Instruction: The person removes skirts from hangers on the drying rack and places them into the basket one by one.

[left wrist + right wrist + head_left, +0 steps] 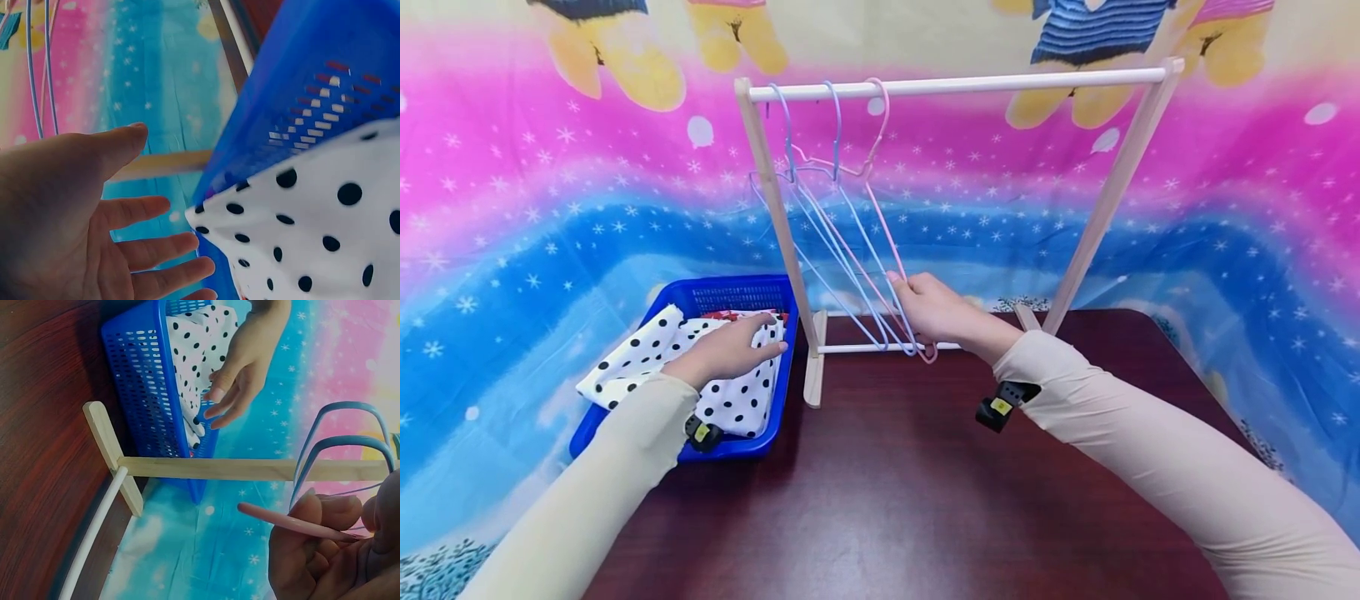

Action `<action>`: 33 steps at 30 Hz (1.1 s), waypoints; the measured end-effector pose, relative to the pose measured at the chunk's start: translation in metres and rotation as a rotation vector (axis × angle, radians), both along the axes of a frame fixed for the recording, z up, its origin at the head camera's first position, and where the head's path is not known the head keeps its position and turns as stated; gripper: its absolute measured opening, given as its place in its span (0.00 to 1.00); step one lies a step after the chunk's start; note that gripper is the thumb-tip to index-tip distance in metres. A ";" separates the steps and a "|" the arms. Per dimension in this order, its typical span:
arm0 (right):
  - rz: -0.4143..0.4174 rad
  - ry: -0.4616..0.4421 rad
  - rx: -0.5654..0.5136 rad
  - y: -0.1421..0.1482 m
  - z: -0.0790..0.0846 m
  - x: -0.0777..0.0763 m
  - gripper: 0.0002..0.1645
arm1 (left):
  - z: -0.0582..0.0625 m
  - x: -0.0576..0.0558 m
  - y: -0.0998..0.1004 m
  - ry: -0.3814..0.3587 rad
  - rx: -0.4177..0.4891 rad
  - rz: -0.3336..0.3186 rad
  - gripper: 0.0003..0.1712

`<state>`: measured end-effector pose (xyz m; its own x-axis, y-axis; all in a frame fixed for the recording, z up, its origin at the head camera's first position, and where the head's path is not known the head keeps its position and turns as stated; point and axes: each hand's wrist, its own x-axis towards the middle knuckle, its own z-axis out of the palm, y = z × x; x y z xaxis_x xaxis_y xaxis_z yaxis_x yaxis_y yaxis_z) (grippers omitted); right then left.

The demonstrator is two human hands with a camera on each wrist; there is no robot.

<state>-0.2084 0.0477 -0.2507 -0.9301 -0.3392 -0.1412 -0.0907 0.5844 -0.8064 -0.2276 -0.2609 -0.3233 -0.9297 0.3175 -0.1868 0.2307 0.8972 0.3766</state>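
My right hand (928, 308) grips the lower part of a pink hanger (887, 225), which hangs by its hook from the rack's top rail. Left of it, two blue hangers (837, 125) hang on the same rail, their lower ends close to the right hand. In the right wrist view, curled fingers (287, 559) hold the pink hanger. My left hand (726, 350) hovers over the blue basket (737, 450), fingers spread and nothing held. Beneath it lies white cloth with black dots (745, 404); whether they touch is unclear in the head view, but the left wrist view shows a gap.
The wooden rack (1093, 212) stands on a dark red-brown table (925, 500), with a white lower bar (850, 348). Some red patterned cloth (722, 316) shows at the basket's back. A colourful printed curtain (1262, 208) hangs behind the table.
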 end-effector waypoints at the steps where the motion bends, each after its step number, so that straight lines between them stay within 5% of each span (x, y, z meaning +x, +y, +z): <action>1: 0.002 0.010 0.006 0.000 0.000 0.000 0.31 | 0.000 0.001 0.002 0.006 -0.001 -0.001 0.41; 23: 0.073 0.116 -0.053 0.004 -0.002 0.006 0.35 | -0.002 0.017 0.023 0.083 0.040 -0.023 0.38; 33: 0.031 0.211 -0.002 0.008 -0.003 0.011 0.35 | -0.003 0.025 0.029 0.094 0.044 -0.041 0.36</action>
